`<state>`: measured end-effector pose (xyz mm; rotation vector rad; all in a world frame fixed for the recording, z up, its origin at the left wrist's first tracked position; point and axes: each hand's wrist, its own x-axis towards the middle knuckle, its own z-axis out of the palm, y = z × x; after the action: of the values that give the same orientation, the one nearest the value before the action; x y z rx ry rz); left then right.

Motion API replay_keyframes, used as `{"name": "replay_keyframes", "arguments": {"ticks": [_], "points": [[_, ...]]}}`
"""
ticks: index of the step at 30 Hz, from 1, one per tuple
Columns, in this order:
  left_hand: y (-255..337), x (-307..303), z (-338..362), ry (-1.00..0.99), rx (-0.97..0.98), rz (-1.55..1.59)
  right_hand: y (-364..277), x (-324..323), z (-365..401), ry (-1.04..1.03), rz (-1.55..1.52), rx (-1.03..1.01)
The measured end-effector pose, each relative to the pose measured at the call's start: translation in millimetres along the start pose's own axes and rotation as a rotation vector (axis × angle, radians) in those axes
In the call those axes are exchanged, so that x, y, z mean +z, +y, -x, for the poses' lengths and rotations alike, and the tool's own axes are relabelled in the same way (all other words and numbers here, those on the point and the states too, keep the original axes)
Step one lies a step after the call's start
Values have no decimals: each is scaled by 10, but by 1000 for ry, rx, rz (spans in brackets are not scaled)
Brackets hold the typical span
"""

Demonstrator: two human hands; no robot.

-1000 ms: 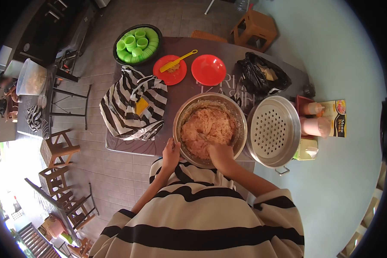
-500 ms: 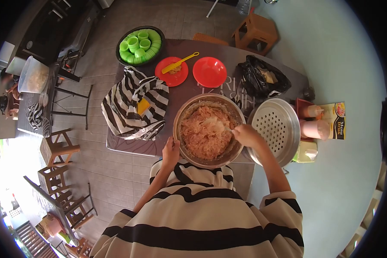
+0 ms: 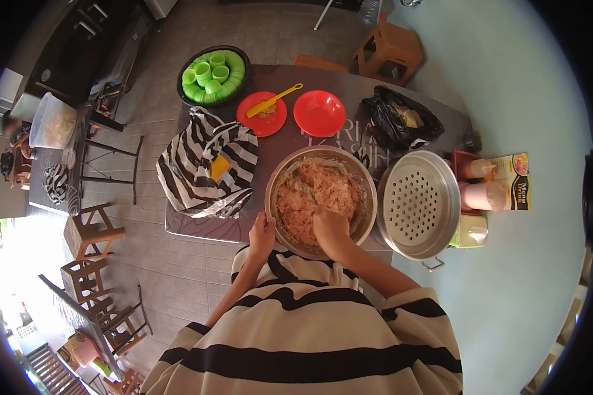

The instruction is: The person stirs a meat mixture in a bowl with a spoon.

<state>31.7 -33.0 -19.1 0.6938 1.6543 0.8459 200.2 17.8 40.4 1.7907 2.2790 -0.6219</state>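
pinkish minced mixture (image 3: 310,197) — shredded, steel bowl (image 3: 369,191)

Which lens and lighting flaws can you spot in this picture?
Head view: fisheye bending and a black rim round the image; daylight washes out the lower left beyond the wooden chairs; the metal bowl, the left hand on its rim and the right hand in the mixture look sharp.

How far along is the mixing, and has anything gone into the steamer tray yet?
Done: the pinkish minced mixture looks fairly even in the round metal mixing bowl. In hand: the left hand grips its rim and the right hand is sunk in the mixture. Left: the perforated steel steamer tray and green plastic cups show none.
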Motion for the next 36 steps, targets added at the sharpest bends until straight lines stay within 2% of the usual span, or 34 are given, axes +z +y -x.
{"name": "replay_keyframes", "arguments": {"ticks": [2, 5, 7, 10, 13, 15, 18, 20, 26, 29, 31, 34, 36], "points": [[-155, -5, -75, 13, 115, -112, 9, 40, 323, 151, -67, -68], [-157, 11, -67, 16, 123, -44, 83, -146, 754, 75, -87, -45], [-62, -1, -27, 20, 82, -13, 142, -333, 948, -196, 19, 8], [-58, -5, -18, 13, 49, 18, 231, -356, 1025, -285, 92, 24], [7, -12, 6, -12, 34, -18, 257, -52, 735, -166, -70, 57], [12, -26, -17, -39, 12, -60, 249, 231, 449, -103, -71, 14], [-70, -46, -50, 12, 100, -56, 85, 74, 205, -27, -121, -47], [82, -38, -27, -4, 68, -29, 122, -14, 47, -203, -59, -37], [134, -47, 10, 10, 58, -11, 485, -578, 212, -290, -75, -56], [238, -37, 49, 10, 34, 2, 780, -849, 408, -319, -76, -18], [210, -41, 48, 18, 45, -45, 885, -973, 479, -177, 14, 183], [174, -11, 4, 13, 55, -37, 1153, -572, 212, -75, -104, 203], [197, -21, 18, 19, 50, -53, 1032, -225, -31, -100, -93, 203]]}}
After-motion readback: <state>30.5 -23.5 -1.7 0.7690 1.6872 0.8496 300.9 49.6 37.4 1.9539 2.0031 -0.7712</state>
